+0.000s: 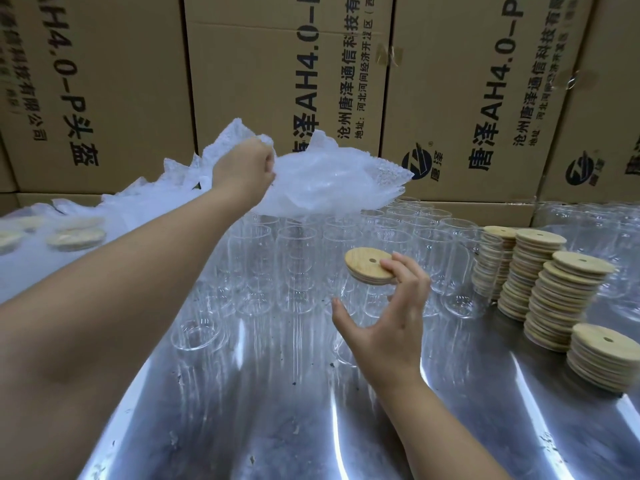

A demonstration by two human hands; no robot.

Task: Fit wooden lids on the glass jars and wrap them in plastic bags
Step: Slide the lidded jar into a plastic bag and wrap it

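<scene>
Several clear glass jars [298, 258] stand upright in rows on the steel table [263, 410]. My left hand [244, 169] is raised above the jars and grips a crumpled clear plastic bag [329, 181] that hangs in the air. My right hand [388, 317] is lower, near the front jars. Its fingers pinch a round wooden lid [369, 265] with a small hole, held tilted above a jar; the thumb is spread apart below.
Stacks of wooden lids [554, 292] stand on the right of the table. Bagged jars with lids [76, 237] lie at the left. More plastic bags [145, 195] are piled behind them. A wall of cardboard boxes [277, 81] closes the back.
</scene>
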